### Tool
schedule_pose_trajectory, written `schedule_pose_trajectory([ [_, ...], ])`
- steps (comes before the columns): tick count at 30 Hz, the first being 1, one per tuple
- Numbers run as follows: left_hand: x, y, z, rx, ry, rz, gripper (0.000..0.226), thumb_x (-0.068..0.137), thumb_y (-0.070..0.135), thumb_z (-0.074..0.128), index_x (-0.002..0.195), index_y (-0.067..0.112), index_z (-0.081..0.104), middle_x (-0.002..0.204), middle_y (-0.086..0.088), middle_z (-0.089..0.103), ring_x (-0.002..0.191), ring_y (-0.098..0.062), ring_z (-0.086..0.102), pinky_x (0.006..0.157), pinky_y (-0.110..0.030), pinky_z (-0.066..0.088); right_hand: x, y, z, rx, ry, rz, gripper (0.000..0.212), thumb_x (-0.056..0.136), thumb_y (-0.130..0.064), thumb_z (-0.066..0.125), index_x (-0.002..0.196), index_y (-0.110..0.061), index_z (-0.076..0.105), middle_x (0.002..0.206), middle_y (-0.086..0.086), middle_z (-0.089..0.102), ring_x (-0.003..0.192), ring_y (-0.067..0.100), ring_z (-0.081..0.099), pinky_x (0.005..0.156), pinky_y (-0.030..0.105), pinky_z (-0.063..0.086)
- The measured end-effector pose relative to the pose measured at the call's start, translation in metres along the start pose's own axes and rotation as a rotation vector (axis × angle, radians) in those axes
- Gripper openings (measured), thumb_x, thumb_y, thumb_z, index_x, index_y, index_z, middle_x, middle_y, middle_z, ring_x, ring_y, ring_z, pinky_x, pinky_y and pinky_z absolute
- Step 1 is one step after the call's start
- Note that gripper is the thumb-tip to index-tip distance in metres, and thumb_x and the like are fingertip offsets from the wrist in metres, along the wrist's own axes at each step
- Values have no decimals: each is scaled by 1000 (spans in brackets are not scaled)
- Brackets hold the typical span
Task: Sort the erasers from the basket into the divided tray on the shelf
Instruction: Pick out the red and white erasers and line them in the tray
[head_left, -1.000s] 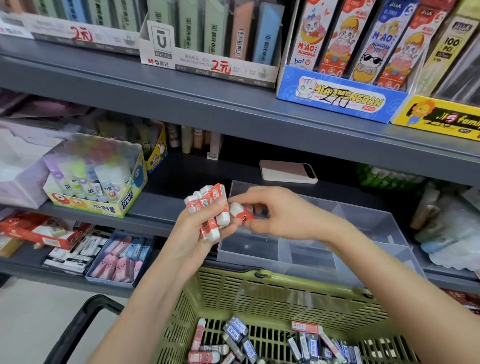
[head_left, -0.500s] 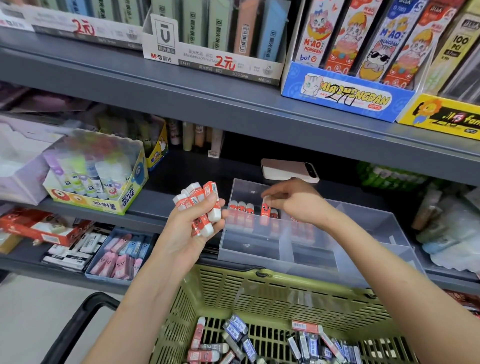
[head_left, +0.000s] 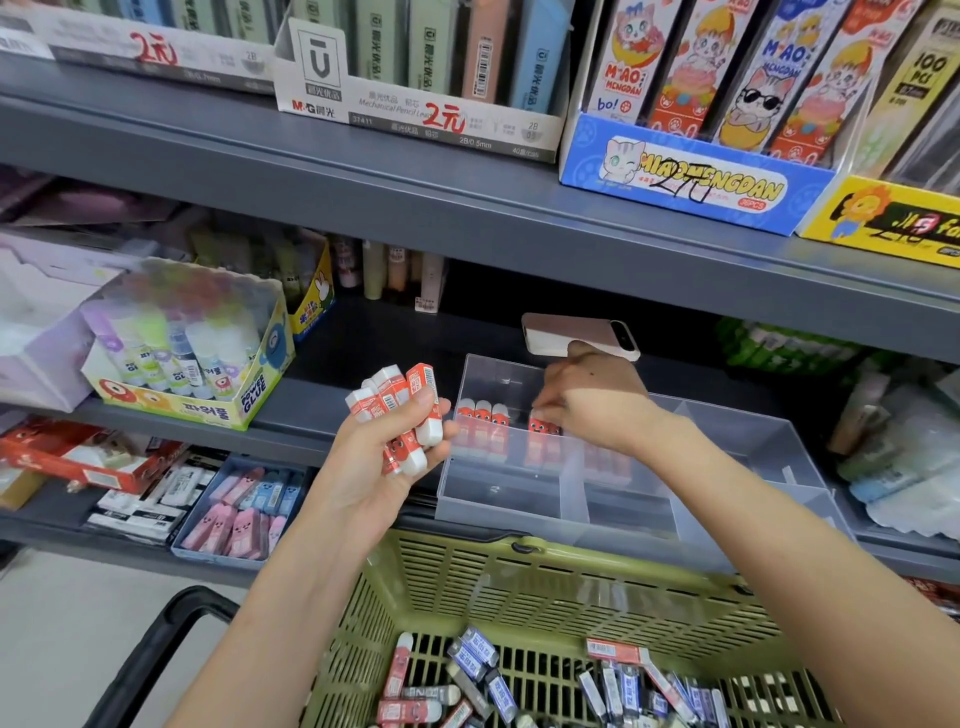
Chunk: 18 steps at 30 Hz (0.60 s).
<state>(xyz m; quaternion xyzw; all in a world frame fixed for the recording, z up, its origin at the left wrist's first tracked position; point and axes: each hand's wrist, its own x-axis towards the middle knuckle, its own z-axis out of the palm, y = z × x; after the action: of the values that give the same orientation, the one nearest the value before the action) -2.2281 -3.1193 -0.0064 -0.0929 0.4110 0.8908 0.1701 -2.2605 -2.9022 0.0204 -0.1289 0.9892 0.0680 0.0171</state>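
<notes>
My left hand (head_left: 384, 457) grips a bundle of red-and-white erasers (head_left: 402, 402) just left of the clear divided tray (head_left: 628, 512) on the middle shelf. My right hand (head_left: 597, 400) reaches into the tray's back-left compartment, fingertips on a red eraser (head_left: 537, 423) standing there. Three more red erasers (head_left: 483, 415) stand in a row at that compartment's left end. Below, the green basket (head_left: 519, 577) holds several loose erasers (head_left: 483, 675), red ones and blue ones.
A phone (head_left: 576, 335) lies on the shelf behind the tray. A glue-stick box (head_left: 208, 374) stands to the left. A blue tray of pink erasers (head_left: 244, 514) sits on the lower shelf. The basket's black handle (head_left: 156, 649) hangs at the left.
My right hand took a red eraser from the bundle, carried it back into the tray and set it down in the back-left compartment. My left hand moved slightly left with its bundle.
</notes>
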Motion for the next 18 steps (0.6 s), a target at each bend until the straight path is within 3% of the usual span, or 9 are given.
schedule_pose_trajectory([
  [5, -1, -1, 0, 54, -15, 15, 35, 61, 22, 73, 92, 10, 65, 75, -4, 73, 63, -14, 70, 47, -21, 52, -5, 3, -1, 35, 69, 39, 26, 92, -29, 44, 93, -28, 71, 99, -9, 62, 105, 17, 43, 66, 24, 28],
  [7, -1, -1, 0, 99, -40, 36, 37, 60, 24, 74, 93, 11, 65, 75, -3, 73, 63, -14, 69, 46, -20, 50, -7, -4, -8, 295, 159, 107, 24, 94, -30, 48, 96, -24, 71, 100, -7, 66, 104, 15, 48, 72, 21, 31],
  [9, -2, -2, 1, 144, -69, 54, 35, 59, 24, 75, 91, 12, 66, 76, -3, 73, 64, -14, 69, 46, -20, 49, -11, -19, -18, 705, 178, 100, 24, 93, -32, 51, 93, -20, 72, 88, -9, 69, 87, 2, 57, 73, 21, 41],
  [12, -3, -2, 0, 245, -137, 104, 30, 57, 25, 85, 82, 18, 72, 75, -2, 72, 63, -12, 68, 46, -19, 48, -17, -48, -34, 1109, 89, 34, 18, 91, -37, 57, 83, -26, 70, 65, -21, 65, 59, -11, 55, 55, 3, 37],
  [14, -3, -2, 0, 334, -208, 152, 19, 63, 24, 82, 80, 20, 74, 67, 0, 66, 59, -10, 63, 47, -20, 46, -18, -60, -38, 1253, 7, 20, 15, 87, -36, 62, 84, -25, 71, 62, -16, 65, 53, -6, 54, 51, 5, 37],
  [18, -4, -2, -2, 439, -242, 209, 21, 68, 27, 76, 84, 15, 71, 62, 0, 63, 53, -9, 57, 48, -20, 45, -18, -65, -41, 1293, -76, 38, 14, 86, -28, 66, 80, -16, 71, 58, -9, 60, 56, 7, 49, 51, 21, 37],
])
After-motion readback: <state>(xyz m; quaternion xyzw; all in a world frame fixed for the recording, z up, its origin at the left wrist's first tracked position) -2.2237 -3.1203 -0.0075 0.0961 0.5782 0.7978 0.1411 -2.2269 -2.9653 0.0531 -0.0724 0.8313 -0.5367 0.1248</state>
